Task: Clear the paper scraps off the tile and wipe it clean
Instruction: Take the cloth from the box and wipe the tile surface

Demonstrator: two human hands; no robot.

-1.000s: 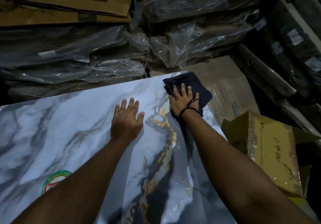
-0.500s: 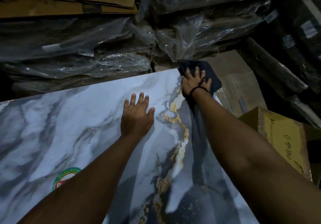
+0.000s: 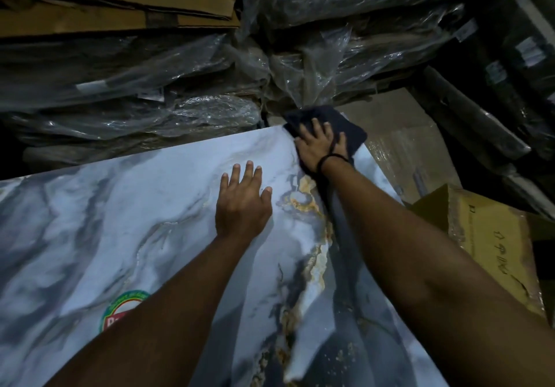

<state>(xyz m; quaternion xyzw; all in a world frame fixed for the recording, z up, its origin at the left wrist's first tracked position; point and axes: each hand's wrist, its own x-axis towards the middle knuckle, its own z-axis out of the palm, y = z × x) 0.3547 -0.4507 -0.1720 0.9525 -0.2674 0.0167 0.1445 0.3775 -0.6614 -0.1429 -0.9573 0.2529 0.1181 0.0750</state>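
Wipe step in hand; no paper scraps visible on tile. R hand flat, fingers spread, pressing dark cloth at tile's far right corner. L hand open, palm down mid-tile, bracing. Next, prob.: drag cloth toward near edge, past sticker.

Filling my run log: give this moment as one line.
stage: wiping | right hand: pressing dark cloth at tile far corner | left hand: flat on tile

Dim overall. The pale tile is the brightest area, while plastic-wrapped stacks carry small glints. Corners sink into black, and straight edges bow from wide-angle distortion. Detail is soft.
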